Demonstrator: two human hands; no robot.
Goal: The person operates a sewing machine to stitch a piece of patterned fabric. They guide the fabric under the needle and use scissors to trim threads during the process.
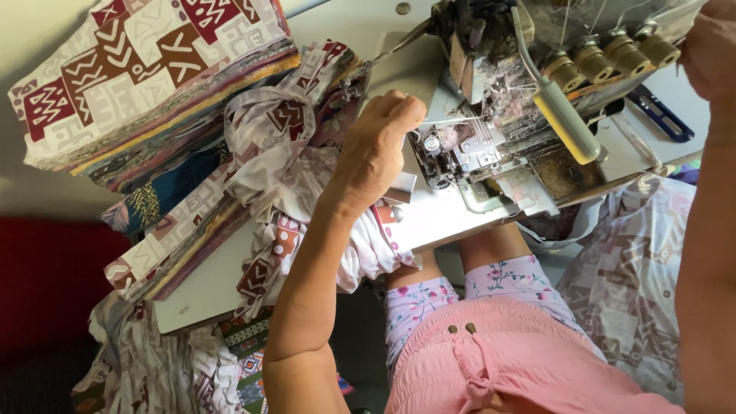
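Note:
My left hand (379, 149) rests on a bunched white and maroon patterned cloth (295, 165), fingers curled against the open front of the serger sewing machine (506, 115), close to its needle area. My right hand (709, 46) is raised at the top right edge, beside the machine's brass tension dials (613, 54); its fingers are cut off by the frame. A pale yellow-green lever handle (567, 123) sticks out from the machine's front.
A tall stack of folded patterned fabric pieces (146, 84) sits on the white table (207, 284) at left, with more pieces spilling below. Blue-handled scissors (659, 115) lie behind the machine. Patterned cloth (636, 284) hangs at right beside my pink-clad lap.

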